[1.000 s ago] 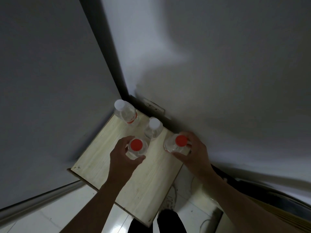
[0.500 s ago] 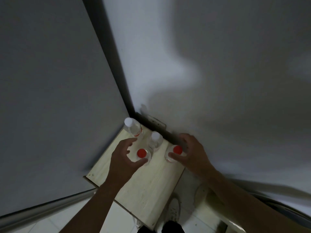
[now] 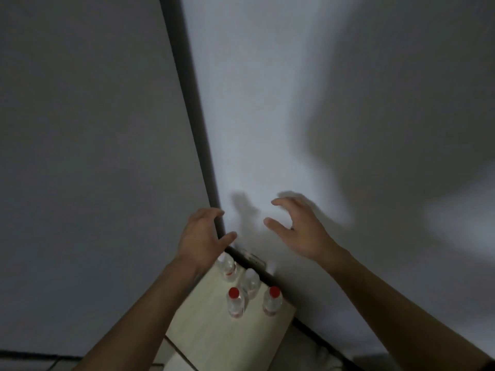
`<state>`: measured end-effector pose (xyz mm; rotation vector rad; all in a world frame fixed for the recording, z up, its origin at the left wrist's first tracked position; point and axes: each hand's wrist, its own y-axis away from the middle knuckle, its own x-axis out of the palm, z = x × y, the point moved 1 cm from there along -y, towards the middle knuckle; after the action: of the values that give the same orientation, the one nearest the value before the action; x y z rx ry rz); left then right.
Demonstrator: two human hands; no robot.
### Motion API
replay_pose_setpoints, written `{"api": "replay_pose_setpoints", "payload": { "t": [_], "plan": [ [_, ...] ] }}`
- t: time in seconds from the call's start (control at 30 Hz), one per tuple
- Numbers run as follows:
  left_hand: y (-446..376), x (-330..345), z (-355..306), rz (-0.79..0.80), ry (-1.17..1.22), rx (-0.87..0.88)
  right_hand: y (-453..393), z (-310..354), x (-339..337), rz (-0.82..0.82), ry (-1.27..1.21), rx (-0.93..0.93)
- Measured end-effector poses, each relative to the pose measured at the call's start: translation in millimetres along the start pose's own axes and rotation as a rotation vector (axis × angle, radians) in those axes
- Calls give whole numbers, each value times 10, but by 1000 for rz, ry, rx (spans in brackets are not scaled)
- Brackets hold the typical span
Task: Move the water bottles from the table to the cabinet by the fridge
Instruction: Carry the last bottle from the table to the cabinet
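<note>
While four water bottles (image 3: 250,287) stand on the wooden cabinet top (image 3: 214,341), left hand (image 3: 201,236) and right hand (image 3: 297,228) hover open and empty, so placing seems finished, perhaps fetching more.

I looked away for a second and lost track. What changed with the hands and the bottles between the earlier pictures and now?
Both hands let go: the left hand released the left red-capped bottle and the right hand the right red-capped bottle, then both lifted away, open and empty. All four bottles, including the two white-capped bottles at the back, stand upright as before on the wooden cabinet top.
</note>
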<state>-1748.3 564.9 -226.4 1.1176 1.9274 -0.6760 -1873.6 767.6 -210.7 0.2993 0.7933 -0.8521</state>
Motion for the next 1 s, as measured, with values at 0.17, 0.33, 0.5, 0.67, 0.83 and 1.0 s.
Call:
{"api": "replay_pose_setpoints", "payload": {
  "t": [0.17,0.33,0.5,0.67,0.83,1.0],
  "plan": [
    [-8,-447,-297,-39,-65,46,-136,387,-500,-78,9,-82],
    [-14,-601,-415,-45,-103,68,-56,477,-640,-98,35,-97],
    [-144,-557,-592,61,-58,141,192,413,-742,-176,48,-23],
    [-278,-419,-806,180,-29,342,604,420,-897,-144,238,179],
    [-292,-307,-931,294,-38,578,1181,656,-931,-260,322,400],
    [-87,-198,-1165,345,-30,766,1946,931,-874,-378,432,638]
  ]
}}
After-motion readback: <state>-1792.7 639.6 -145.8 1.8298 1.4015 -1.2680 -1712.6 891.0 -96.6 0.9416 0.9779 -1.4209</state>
